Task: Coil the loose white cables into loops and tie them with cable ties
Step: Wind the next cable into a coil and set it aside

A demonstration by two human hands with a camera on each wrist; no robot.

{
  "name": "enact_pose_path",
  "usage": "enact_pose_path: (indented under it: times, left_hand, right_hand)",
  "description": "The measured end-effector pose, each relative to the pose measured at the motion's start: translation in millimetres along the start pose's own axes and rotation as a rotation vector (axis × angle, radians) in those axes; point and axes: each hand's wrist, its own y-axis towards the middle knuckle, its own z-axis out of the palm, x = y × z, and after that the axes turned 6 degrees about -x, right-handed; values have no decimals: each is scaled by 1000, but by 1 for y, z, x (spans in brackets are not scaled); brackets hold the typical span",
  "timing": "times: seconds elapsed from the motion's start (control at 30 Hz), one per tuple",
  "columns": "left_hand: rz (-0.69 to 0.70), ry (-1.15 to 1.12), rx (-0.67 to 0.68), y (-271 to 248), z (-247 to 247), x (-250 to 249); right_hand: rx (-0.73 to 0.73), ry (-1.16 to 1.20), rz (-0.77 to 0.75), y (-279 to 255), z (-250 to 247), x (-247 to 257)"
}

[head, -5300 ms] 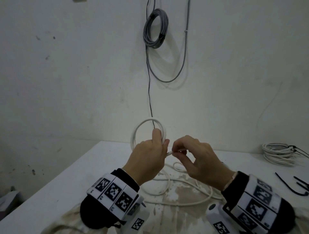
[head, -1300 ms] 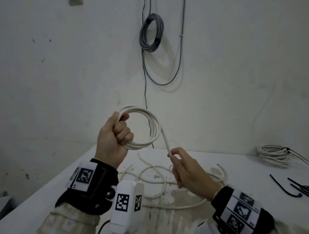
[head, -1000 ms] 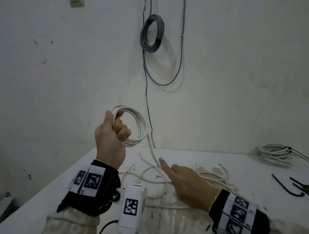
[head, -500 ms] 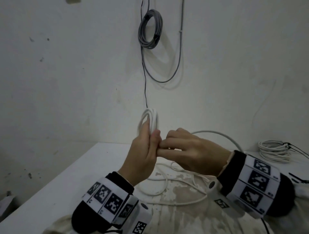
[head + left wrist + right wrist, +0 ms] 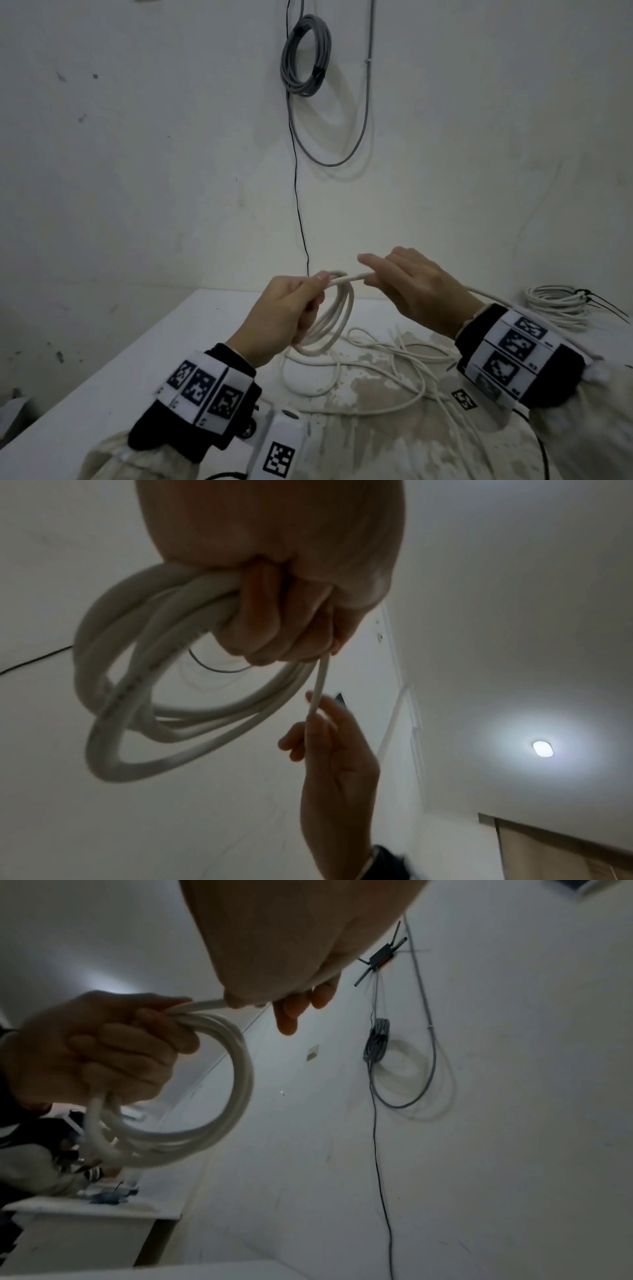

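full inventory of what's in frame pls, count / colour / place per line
coil in hand: 1, white, several loops gripped by the left hand above the table
loose cable: white, tangled on the table below the hands; strand count unclear
finished coil: 1, white, far right of the table by the wall, dark tie ends sticking out
table: 1, white, stained at the near middle
hanging coil: 1, grey, high on the wall
thin wire: 1, black, running down the wall to the table
ceiling light: 1, lit, seen from the left wrist
left hand: 1, fingers curled round the coil in hand
right hand: 1, pinching the cable strand that feeds into the coil
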Motion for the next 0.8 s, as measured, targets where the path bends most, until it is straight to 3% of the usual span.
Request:
enact_pose_path:
  times: [0.07, 0.13, 0.23, 0.33, 0.43, 0.57, 0.7, 0.8]
  left_hand:
    - [-118, -123, 28, 0, -4, 0]
    - [-258, -367, 82, 1, -6, 0]
    - [-391, -689, 190, -1, -8, 2]
    - [-351, -711, 136, -3, -5, 8]
    - [-344, -689, 20, -3, 1, 11]
    - [-421, -604, 74, -2, 5, 9]
    - [-384, -470, 32, -2, 8, 14]
    - [-395, -554, 25, -1, 10, 17]
  right_hand:
    - [5, -97, 2, -6, 5, -2]
    - [-39, -92, 115, -6, 10, 3]
    - [-18, 391, 574, -1, 15, 23]
    - [106, 887, 923, 0, 15, 42]
    - [77, 961, 994, 1, 22, 52]
    - [-72, 763, 1059, -3, 30, 49]
    - [-66, 571, 999, -5, 26, 43]
    - [-69, 567, 1022, -4, 24, 44]
